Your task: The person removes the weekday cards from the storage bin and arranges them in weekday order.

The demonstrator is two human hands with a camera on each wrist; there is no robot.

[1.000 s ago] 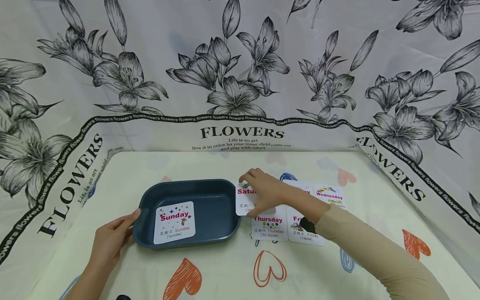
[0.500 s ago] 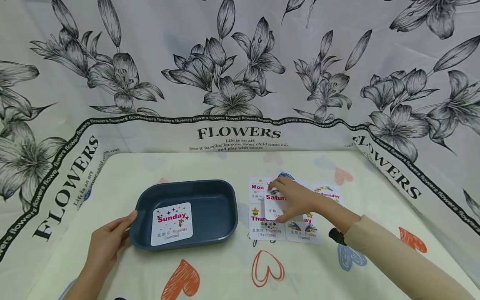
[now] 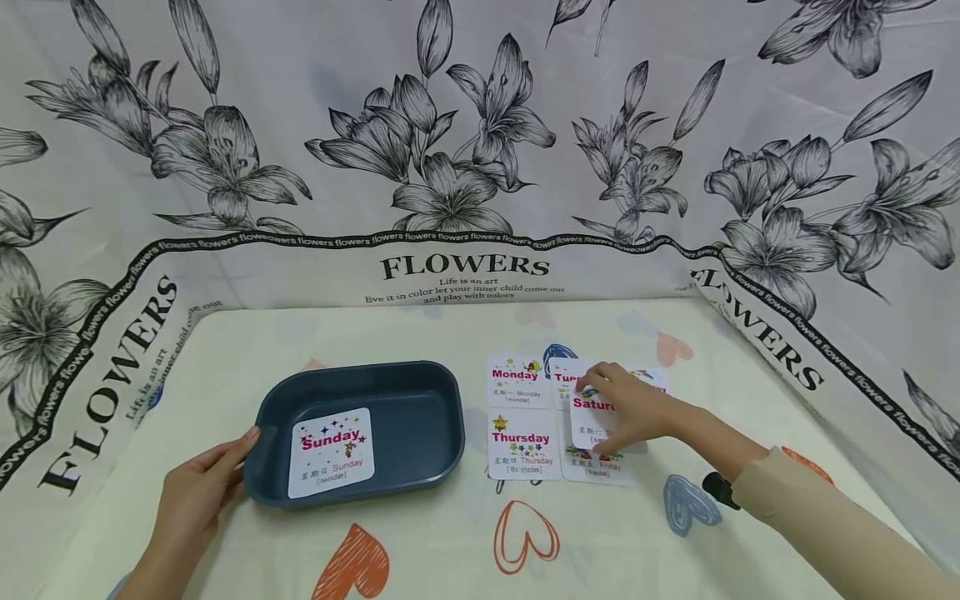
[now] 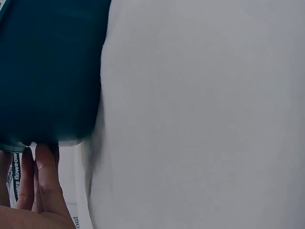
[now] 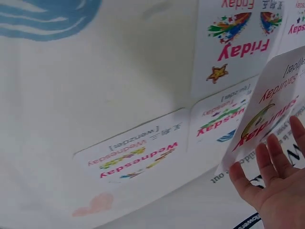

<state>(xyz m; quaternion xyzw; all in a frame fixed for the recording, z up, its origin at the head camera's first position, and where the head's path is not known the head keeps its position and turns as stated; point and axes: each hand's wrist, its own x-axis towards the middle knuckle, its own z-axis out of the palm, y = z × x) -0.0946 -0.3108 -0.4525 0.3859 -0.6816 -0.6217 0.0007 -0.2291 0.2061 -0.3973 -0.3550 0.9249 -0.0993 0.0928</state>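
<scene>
A dark blue tray (image 3: 416, 429) stands on the table at the left, with a Sunday card (image 3: 332, 454) lying inside it. My left hand (image 3: 193, 493) grips the tray's left end, thumb at the rim; the left wrist view shows fingers (image 4: 46, 176) against the tray's outside. My right hand (image 3: 637, 407) holds a Saturday card (image 3: 588, 423) by its edges, raised over the laid-out cards. Beneath and around it lie a Friday card (image 3: 598, 472), a partly covered Tuesday card (image 3: 564, 372) and a Wednesday card (image 5: 136, 151).
Left of the raised card lie a Monday card (image 3: 517, 390) and a Thursday card (image 3: 523, 450), edges close together. The pale tablecloth (image 3: 435, 542) carries printed hearts. A flower-patterned curtain (image 3: 285, 100) encloses the back and sides.
My right hand has carried the Saturday card rightward, from beside the tray across the Monday and Thursday cards, uncovering both. My left hand keeps its grip on the tray.
</scene>
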